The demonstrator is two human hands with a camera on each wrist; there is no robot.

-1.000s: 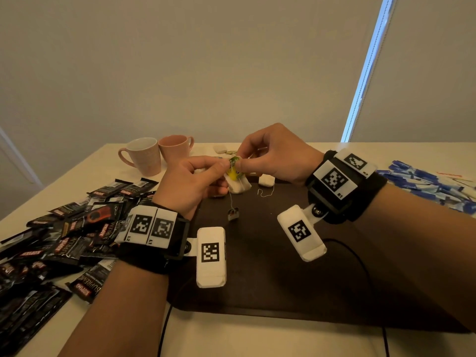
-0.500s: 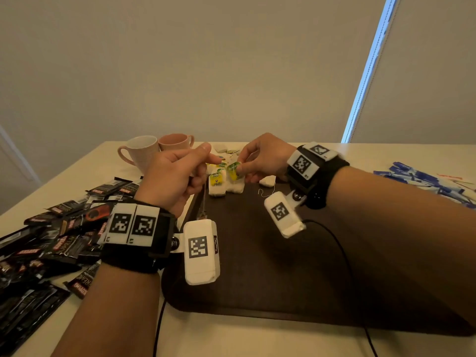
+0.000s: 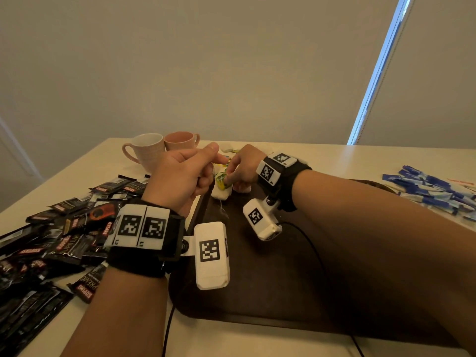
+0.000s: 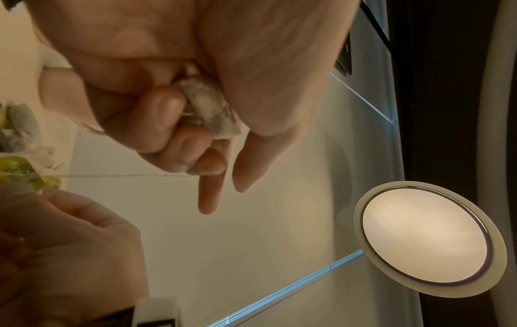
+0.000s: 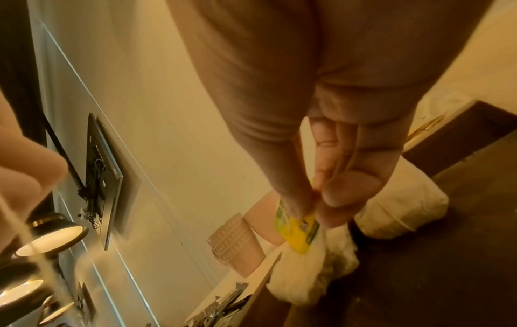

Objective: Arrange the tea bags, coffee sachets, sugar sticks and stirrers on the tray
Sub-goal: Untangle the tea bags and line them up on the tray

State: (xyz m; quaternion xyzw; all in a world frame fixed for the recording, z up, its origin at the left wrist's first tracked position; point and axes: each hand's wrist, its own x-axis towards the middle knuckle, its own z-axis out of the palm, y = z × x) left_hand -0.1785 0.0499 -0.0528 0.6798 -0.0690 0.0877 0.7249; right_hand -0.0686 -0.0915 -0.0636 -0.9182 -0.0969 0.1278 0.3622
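My right hand (image 3: 227, 179) pinches the yellow-green tag (image 5: 298, 230) of a white tea bag (image 3: 220, 194) that lies at the far left corner of the dark brown tray (image 3: 270, 279). A second white tea bag (image 5: 400, 212) lies just right of it on the tray. My left hand (image 3: 203, 166) hovers close to the left of the tag, thumb and index finger out. Its other fingers (image 4: 167, 110) curl around a small crumpled white tea bag (image 4: 208, 106). A thin thread (image 4: 112, 175) runs from that hand towards the tag.
Several black coffee sachets (image 3: 64, 233) lie heaped on the table left of the tray. Blue and white sugar sticks (image 3: 435, 189) are piled at the right. Two pink mugs (image 3: 146, 150) stand behind the tray's left corner, with more tea bags (image 3: 228, 149) beyond.
A second ago both hands pinched one tag above the tray. My left hand has let go and drawn left; my right hand has carried the tag down to the far left corner.
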